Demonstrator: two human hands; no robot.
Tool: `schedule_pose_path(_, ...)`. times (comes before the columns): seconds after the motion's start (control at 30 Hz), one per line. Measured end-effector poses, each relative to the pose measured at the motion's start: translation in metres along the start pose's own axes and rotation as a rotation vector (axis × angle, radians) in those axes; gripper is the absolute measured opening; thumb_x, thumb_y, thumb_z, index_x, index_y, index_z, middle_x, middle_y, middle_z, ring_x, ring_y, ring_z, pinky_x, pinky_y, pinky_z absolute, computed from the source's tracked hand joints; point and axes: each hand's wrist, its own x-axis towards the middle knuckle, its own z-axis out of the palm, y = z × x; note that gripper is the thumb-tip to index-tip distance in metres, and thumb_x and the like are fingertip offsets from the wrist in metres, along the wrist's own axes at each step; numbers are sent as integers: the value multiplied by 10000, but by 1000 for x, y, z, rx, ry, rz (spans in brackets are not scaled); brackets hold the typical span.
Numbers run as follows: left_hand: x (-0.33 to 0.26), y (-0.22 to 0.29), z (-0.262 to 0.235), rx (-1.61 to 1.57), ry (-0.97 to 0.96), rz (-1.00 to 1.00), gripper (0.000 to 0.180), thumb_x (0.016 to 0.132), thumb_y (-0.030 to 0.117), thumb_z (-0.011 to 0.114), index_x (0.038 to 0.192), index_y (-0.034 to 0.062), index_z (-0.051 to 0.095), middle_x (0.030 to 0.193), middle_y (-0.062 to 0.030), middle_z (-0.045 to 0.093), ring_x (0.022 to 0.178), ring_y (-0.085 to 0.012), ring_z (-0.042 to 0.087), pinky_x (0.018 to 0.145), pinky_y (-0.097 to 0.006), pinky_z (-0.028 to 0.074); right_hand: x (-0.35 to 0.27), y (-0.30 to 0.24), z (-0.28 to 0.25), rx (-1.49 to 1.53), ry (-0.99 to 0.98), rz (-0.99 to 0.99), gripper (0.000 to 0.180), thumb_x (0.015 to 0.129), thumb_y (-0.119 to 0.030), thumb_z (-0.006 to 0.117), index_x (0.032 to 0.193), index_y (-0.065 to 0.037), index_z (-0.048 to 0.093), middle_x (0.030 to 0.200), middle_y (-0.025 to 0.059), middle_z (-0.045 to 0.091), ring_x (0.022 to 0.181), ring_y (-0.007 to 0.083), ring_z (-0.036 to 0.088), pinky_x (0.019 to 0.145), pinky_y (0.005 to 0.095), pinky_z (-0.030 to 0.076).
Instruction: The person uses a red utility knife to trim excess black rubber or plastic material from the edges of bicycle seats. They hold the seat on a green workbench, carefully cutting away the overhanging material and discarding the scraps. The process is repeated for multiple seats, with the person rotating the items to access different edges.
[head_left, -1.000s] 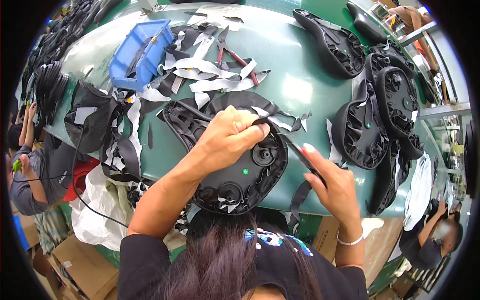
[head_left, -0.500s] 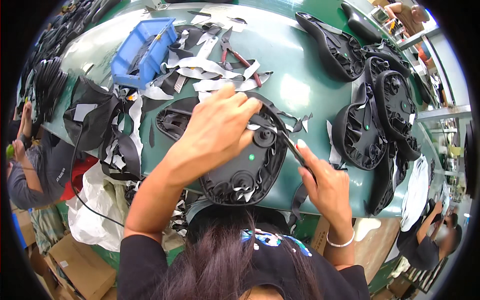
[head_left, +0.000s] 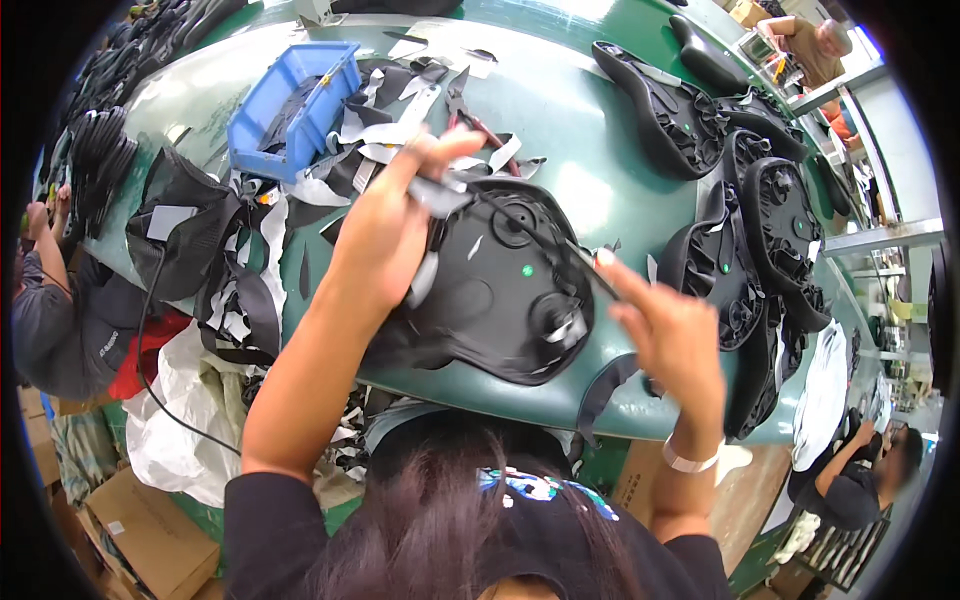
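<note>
Upturned seat: 1, dark, on the green worktop between the 2 hands, hollow side up.
Left hand: grip looks clamped on a grey strip by the seat's far left edge; it's blurred from here.
Right hand: grip clamped on 1 thin dark tool, tip at the seat's right rim; I can't tell whether they touch.
Step in hand: trimming round the gathered edge, I'd judge.
Next move: seems to call for a taut strip and a careful tip.
Seats at right: at least 5, overlapping.
Blue bin: 1, beyond the left hand.
Red-handled pliers: 1, among scraps too tangled to count.
Other people: 3.
</note>
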Motion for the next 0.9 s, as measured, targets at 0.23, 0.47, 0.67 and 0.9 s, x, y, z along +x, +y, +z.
schedule_pose_path(0.23, -65, 8, -28, 581, -520, 332, 615, 1014, 431, 232, 709, 52, 609, 858, -71, 625, 805, -155, 512, 795, -315, 392, 58, 29, -13, -12, -91, -479, 456, 793, -131, 651, 1219, -291, 615, 620, 53, 497, 605, 228, 533, 574, 362, 426)
schedule_pose_path(0.47, -22, 93, -49, 69, -401, 680, 431, 966, 252, 361, 557, 116, 374, 566, 10, 415, 599, -201, 429, 794, -408, 375, -28, 25, -30, -145, -205, -122, 501, 819, -195, 642, 1304, -233, 523, 600, 80, 522, 498, 254, 533, 470, 393, 387)
schedule_pose_path(0.67, 30, 18, 17, 1660, -936, 472, 299, 699, 264, 742, 859, 26, 660, 934, -138, 622, 966, -316, 549, 799, -386, 446, -29, 7, -38, -118, -193, -69, 474, 840, -182, 600, 1306, -174, 515, 583, 102, 551, 471, 285, 541, 463, 401, 403)
schedule_pose_path(0.9, 40, -35, 59, 391, -673, -120, 279, 975, 283, 493, 831, 45, 521, 639, -3, 487, 525, -126, 479, 564, -263, 440, -32, 27, -20, -37, -155, -124, 473, 849, -218, 599, 1311, -186, 506, 588, 88, 550, 496, 281, 560, 462, 411, 405)
